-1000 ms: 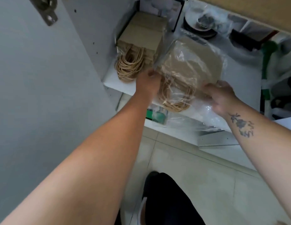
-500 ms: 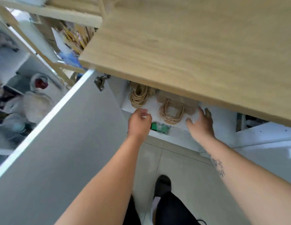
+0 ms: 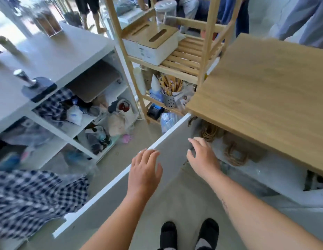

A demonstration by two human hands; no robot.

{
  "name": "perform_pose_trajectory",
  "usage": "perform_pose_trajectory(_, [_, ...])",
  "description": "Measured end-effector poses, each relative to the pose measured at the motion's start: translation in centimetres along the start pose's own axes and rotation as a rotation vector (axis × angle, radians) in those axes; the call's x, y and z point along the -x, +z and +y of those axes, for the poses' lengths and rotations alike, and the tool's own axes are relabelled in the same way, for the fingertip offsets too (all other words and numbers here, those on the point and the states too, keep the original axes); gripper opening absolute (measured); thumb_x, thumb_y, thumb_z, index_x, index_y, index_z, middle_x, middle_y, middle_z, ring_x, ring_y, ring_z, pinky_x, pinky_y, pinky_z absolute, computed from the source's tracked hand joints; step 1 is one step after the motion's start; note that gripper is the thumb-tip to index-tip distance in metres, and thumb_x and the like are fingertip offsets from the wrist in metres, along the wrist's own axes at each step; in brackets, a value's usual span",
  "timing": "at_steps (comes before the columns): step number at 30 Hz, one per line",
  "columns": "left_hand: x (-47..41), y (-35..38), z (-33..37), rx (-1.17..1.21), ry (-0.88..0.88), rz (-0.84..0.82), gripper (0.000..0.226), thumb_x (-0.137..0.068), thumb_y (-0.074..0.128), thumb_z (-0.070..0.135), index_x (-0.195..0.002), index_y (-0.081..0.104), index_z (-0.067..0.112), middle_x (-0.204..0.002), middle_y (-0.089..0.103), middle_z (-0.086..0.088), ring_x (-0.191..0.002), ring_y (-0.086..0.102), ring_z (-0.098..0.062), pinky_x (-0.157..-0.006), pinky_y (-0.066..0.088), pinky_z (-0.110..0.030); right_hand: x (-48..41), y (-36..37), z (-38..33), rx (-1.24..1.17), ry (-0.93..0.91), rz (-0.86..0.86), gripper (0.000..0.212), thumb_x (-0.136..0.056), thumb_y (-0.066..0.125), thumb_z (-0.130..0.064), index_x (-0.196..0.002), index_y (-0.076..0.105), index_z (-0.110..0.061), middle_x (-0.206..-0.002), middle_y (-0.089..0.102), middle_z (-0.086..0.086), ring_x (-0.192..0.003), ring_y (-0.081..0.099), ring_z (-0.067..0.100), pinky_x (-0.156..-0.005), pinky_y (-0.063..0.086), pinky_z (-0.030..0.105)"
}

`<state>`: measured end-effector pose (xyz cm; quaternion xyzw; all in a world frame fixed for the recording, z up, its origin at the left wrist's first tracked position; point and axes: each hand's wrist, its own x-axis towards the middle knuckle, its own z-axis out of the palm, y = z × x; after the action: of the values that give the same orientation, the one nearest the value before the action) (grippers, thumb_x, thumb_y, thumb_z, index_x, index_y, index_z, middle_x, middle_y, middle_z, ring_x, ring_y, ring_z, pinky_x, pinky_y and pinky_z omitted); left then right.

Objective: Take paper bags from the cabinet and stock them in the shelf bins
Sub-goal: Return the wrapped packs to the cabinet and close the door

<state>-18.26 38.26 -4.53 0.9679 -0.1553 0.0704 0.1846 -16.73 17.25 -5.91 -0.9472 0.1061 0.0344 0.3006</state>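
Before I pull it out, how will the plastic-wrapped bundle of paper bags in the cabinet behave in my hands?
The bundle of paper bags is probably light, being flat brown paper. The clear wrap looks glossy, so it may slip. The twisted rope handles hang loose at the front and could flop or snag on the cabinet edge.

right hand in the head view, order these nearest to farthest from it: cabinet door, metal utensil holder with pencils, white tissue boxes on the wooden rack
From the right hand:
1. Cabinet door, just to its left, by the fingertips.
2. Metal utensil holder, up and left on the rack's lower shelf.
3. White tissue boxes, higher up on the slatted shelf.
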Motion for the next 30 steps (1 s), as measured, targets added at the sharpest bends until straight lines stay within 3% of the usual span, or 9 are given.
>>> perform_pose_trajectory(5, [4.7, -2.8, -6.9, -0.123, -0.218, -0.111, 0.060, -0.083, 0.074, 0.018, -0.138, 0.055, 0.006, -0.145, 0.054, -0.011, -0.136, 0.047, -0.036, -0.112, 0.038, -0.052, 0.4, 3.6, -7.5, 0.207, -0.210, -0.164, 0.059, -0.097, 0.045, -0.029, -0.152, 0.025, -0.031, -0.162, 0.017, -0.003, -0.149, 0.010, 0.024, -0.112, 0.029, 0.043])
perform_pose_trajectory(9, [8.0, -3.5, -10.0, -0.115, -0.301, -0.163, 0.048, -0.095, 0.060, 0.020, -0.142, 0.052, 0.012, -0.145, 0.054, -0.007, -0.136, 0.047, -0.034, -0.116, 0.032, -0.049, 1.4, 6.2, -10.8, 0.336, -0.284, -0.334, 0.060, -0.100, 0.040, -0.030, -0.155, 0.015, -0.031, -0.165, 0.003, -0.007, -0.151, -0.007, 0.025, -0.113, 0.027, 0.043])
perform_pose_trajectory(16, [11.8, -3.3, -11.9, -0.102, -0.277, -0.141, 0.051, -0.087, 0.071, 0.010, -0.136, 0.059, 0.016, -0.137, 0.062, -0.009, -0.117, 0.065, -0.033, -0.099, 0.050, -0.045, 2.5, 6.9, -10.5, 0.485, -0.329, -0.391, 0.078, -0.093, 0.038, -0.018, -0.155, -0.008, -0.029, -0.163, -0.021, -0.005, -0.149, -0.019, 0.025, -0.117, 0.022, 0.043])
perform_pose_trajectory(19, [12.2, -3.4, -11.1, -0.092, -0.235, -0.151, 0.053, -0.086, 0.070, 0.010, -0.137, 0.058, 0.012, -0.141, 0.059, -0.008, -0.121, 0.063, -0.030, -0.098, 0.052, -0.042, 2.6, 6.5, -10.3, 0.508, -0.340, -0.403, 0.080, -0.091, 0.038, -0.015, -0.156, -0.007, -0.028, -0.163, -0.018, -0.004, -0.149, -0.018, 0.026, -0.119, 0.018, 0.043])
perform_pose_trajectory(23, [12.6, -4.3, -8.9, -0.045, -0.287, -0.200, 0.051, -0.100, 0.048, 0.021, -0.150, 0.042, 0.021, -0.156, 0.039, 0.009, -0.138, 0.047, -0.013, -0.099, 0.049, -0.032, 3.6, 6.1, -9.4, 0.523, -0.363, -0.377, 0.078, -0.095, 0.041, -0.018, -0.156, -0.006, -0.029, -0.164, -0.017, -0.005, -0.150, -0.015, 0.027, -0.118, 0.022, 0.040])
perform_pose_trajectory(26, [14.0, -4.2, -7.0, -0.008, -0.279, -0.222, 0.055, -0.099, 0.047, 0.023, -0.152, 0.037, 0.023, -0.158, 0.032, 0.015, -0.138, 0.045, -0.012, -0.099, 0.047, -0.030, 4.5, 5.5, -8.1, 0.507, -0.381, -0.379, 0.076, -0.097, 0.040, -0.017, -0.156, -0.006, -0.029, -0.163, -0.017, -0.006, -0.150, -0.014, 0.028, -0.117, 0.024, 0.040])
perform_pose_trajectory(28, [14.7, -4.3, -5.9, -0.002, -0.249, -0.234, 0.052, -0.095, 0.048, 0.030, -0.147, 0.046, 0.026, -0.153, 0.040, 0.017, -0.130, 0.054, -0.011, -0.095, 0.050, -0.028, 5.2, 4.8, -7.2, 0.497, -0.382, -0.391, 0.074, -0.098, 0.038, -0.018, -0.155, -0.006, -0.030, -0.163, -0.018, -0.008, -0.150, -0.014, 0.029, -0.118, 0.023, 0.042])
perform_pose_trajectory(30, [15.1, -4.3, -5.1, 0.010, -0.164, -0.194, 0.043, -0.088, 0.049, 0.035, -0.126, 0.068, 0.025, -0.135, 0.063, 0.011, -0.107, 0.069, -0.014, -0.080, 0.057, -0.027, 5.9, 4.1, -6.2, 0.482, -0.380, -0.409, 0.069, -0.099, 0.034, -0.023, -0.156, -0.005, -0.031, -0.163, -0.017, -0.010, -0.150, -0.014, 0.029, -0.119, 0.020, 0.044])
